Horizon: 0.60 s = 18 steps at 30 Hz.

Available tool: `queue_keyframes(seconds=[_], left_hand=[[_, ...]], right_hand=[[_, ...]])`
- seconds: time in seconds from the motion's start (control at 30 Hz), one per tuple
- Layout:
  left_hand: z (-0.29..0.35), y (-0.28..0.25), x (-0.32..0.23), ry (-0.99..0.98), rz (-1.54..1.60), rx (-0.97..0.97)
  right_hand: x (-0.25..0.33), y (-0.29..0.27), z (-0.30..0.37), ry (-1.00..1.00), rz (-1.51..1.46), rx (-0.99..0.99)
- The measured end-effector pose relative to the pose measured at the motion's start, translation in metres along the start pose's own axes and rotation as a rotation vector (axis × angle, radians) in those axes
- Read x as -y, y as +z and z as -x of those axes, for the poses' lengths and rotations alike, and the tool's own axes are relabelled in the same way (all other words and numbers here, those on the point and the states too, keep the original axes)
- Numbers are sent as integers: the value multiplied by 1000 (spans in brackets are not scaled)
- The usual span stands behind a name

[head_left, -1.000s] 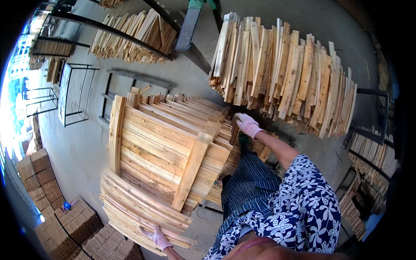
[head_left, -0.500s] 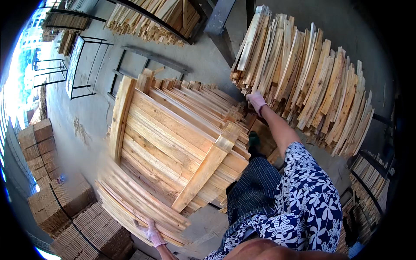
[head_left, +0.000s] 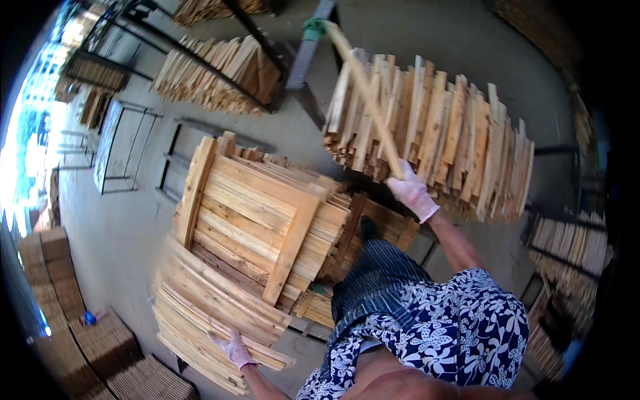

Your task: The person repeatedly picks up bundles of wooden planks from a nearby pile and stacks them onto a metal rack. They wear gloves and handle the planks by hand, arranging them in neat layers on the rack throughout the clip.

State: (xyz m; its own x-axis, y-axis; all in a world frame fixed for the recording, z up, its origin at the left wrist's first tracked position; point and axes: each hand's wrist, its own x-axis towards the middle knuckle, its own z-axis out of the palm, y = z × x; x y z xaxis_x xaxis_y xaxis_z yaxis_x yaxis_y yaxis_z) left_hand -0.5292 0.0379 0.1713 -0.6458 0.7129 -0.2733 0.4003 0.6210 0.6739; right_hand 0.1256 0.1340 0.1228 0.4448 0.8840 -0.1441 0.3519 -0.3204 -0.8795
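Observation:
My right hand (head_left: 412, 193), in a pale glove, is closed round the near end of a long wooden slat (head_left: 371, 100). The slat slants up to the far left across a big pile of upright slats (head_left: 447, 133). Low on the left, my gloved left hand (head_left: 233, 351) grips the end of a few thin wooden strips (head_left: 207, 319), its fingers partly hidden. These lie over wider boards beside a stack of planks (head_left: 243, 217). Two battens (head_left: 291, 250) cross the stack.
A metal post with a green wrap (head_left: 313, 30) stands at the slat's far end. Strapped wood bundles (head_left: 107, 340) sit at the lower left. Metal frames (head_left: 127, 147) and another slat pile (head_left: 213, 73) are farther off. More racked slats (head_left: 567, 247) stand at right.
My right hand was at the pile's near edge; now it holds a slat up, angled across the pile. The view has shifted. My left hand stays at the strips.

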Motion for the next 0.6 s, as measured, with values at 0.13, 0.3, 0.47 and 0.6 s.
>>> queue_keyframes(seconds=[0.13,0.3,0.47,0.6], left_hand=[[12,-3,-15,63,204,42],[35,-35,-32,-34,624,144],[41,-36,-24,271,279,148],[40,36,-11,-66,1076,116]], right_hand=[[65,46,47,-313,89,80],[157,143,135,-596,-153,557],[226,269,229,-444,-291,994],[203,313,252,-649,189,1149]])
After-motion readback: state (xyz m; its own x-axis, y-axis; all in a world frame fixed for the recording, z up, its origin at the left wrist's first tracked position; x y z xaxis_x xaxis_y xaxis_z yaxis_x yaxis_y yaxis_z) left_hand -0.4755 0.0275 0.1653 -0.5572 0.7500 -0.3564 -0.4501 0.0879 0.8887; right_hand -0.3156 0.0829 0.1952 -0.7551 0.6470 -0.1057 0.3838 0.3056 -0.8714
